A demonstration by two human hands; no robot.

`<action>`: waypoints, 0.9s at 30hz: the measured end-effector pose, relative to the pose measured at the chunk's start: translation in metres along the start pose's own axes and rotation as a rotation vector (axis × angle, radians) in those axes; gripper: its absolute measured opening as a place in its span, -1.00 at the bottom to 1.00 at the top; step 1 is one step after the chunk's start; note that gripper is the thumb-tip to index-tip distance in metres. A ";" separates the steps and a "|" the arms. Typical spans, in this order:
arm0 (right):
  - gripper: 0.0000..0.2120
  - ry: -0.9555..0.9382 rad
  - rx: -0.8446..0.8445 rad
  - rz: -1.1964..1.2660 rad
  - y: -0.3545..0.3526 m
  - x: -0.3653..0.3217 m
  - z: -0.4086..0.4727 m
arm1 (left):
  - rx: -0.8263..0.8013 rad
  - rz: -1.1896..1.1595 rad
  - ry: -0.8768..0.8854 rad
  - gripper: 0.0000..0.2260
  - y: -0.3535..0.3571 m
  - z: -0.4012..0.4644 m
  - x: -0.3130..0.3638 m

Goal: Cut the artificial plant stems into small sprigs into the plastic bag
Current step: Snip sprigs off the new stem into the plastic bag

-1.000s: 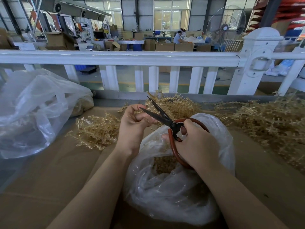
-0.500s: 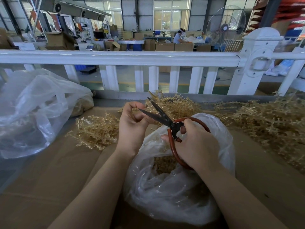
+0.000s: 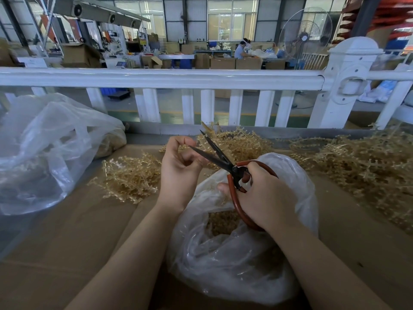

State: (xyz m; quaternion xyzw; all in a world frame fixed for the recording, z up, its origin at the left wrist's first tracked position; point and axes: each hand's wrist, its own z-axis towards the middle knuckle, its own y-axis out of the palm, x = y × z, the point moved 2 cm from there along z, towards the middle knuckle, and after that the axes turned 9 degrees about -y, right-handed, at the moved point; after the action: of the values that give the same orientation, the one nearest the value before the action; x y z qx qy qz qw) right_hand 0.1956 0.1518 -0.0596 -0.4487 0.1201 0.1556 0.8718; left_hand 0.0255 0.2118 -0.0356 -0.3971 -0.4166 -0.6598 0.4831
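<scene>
The right hand (image 3: 266, 193) grips red-handled black scissors (image 3: 225, 163), blades apart, above the clear plastic bag (image 3: 223, 260) mid-surface. The left hand (image 3: 180, 168) has its fingers curled by the blades; whether they pinch a sprig is unclear. Tan plastic plant stems (image 3: 131, 177) lie behind.

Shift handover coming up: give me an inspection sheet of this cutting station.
Surface: brown cardboard sheet, bare at front left.
Job's things: scissors with blades open; plastic bag open, cut sprigs inside; stem piles at left and right.
Clutter: second clear bag, far left.
Hands: left hand fingers curled by the blades, stem not discernible; right hand grips the red handles.
Cables: nothing seen.
Surroundings: white railing; fan; a person at a far bench.
</scene>
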 end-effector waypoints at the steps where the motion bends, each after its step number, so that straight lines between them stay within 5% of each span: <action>1: -0.40 0.000 -0.006 0.002 0.000 0.000 0.000 | 0.006 0.010 0.004 -0.71 0.000 0.000 -0.001; 27: -0.47 -0.005 0.144 -0.140 -0.008 -0.011 -0.001 | -0.007 -0.182 -0.010 -0.70 0.001 0.001 -0.003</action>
State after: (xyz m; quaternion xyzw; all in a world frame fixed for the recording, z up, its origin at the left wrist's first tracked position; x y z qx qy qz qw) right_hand 0.1881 0.1451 -0.0505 -0.3916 0.0973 0.0864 0.9109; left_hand 0.0272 0.2131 -0.0380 -0.3626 -0.4511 -0.7004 0.4177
